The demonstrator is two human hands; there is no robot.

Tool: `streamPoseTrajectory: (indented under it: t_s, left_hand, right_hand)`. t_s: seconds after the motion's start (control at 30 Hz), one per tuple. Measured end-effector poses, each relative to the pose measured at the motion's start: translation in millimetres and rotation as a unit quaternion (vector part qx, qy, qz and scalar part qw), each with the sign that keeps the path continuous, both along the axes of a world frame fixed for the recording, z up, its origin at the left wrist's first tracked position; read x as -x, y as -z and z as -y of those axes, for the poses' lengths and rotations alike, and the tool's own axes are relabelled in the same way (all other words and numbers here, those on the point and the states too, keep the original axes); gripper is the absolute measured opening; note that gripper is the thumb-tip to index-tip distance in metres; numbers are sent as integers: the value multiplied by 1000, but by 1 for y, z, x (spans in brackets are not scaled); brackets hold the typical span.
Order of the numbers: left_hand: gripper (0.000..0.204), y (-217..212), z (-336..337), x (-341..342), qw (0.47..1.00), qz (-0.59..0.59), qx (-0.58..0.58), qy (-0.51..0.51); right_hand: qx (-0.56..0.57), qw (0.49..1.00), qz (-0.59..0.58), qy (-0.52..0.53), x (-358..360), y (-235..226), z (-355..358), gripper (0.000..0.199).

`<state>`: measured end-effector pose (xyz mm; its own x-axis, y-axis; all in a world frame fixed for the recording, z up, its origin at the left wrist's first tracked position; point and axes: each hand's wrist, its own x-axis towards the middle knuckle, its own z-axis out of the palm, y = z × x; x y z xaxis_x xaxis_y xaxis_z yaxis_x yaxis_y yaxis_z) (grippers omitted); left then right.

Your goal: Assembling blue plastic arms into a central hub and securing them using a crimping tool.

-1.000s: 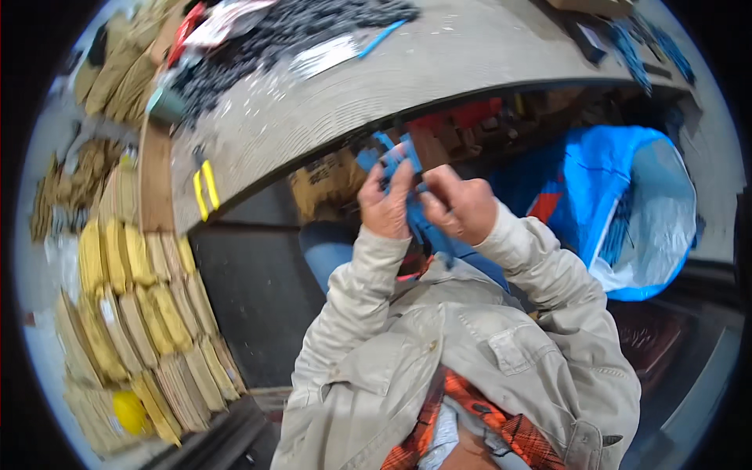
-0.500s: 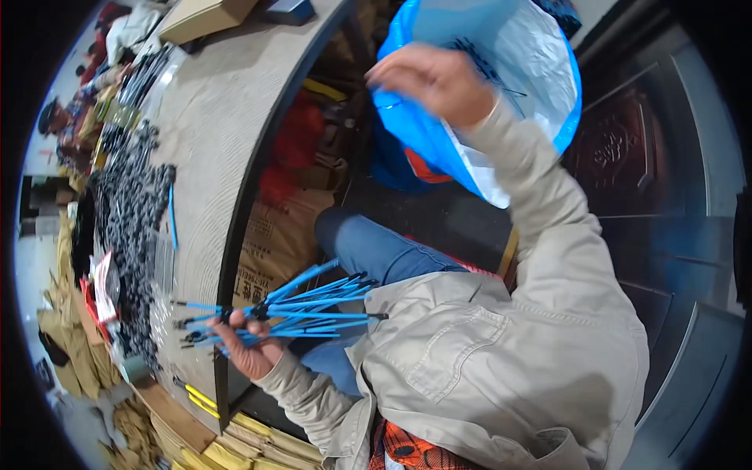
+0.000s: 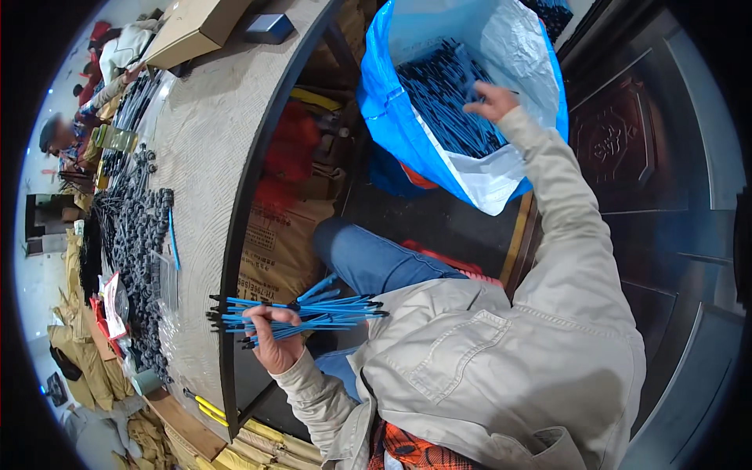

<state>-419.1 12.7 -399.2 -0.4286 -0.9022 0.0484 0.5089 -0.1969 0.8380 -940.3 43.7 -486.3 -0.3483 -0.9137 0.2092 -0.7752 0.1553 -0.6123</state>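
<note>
Blue rods (image 3: 338,307) lie bunched in the left hand (image 3: 277,346), lower left of centre, and might slip out if that grip slackens, while the right hand (image 3: 497,103), its hold unclear to me, hangs over the blue bag (image 3: 385,102) at upper right.

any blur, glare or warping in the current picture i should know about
Head view: the table's front edge bows with the fisheye, and corners go black; head view: the right hand looks slightly blurred, while the blue strips in the left hand look fairly crisp; head view: bright patches on the blue bag's white lining.
</note>
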Motion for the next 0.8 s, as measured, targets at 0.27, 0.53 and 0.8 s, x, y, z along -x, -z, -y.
streamPoseTrajectory:
  t_s: [0.27,0.53,0.8]
  left_hand:
    - [24,-21,-13,28,974,143,-57,-169]
    - [18,-26,-24,25,933,14,24,-358]
    - [13,-19,-28,-6,925,134,40,-354]
  right_hand:
    - [141,931,84,-327,-177,-167,-6,14]
    - [102,866,198,-447,-358,-114,35,21]
    - [161,876,66,-449,-391,-111,37,22]
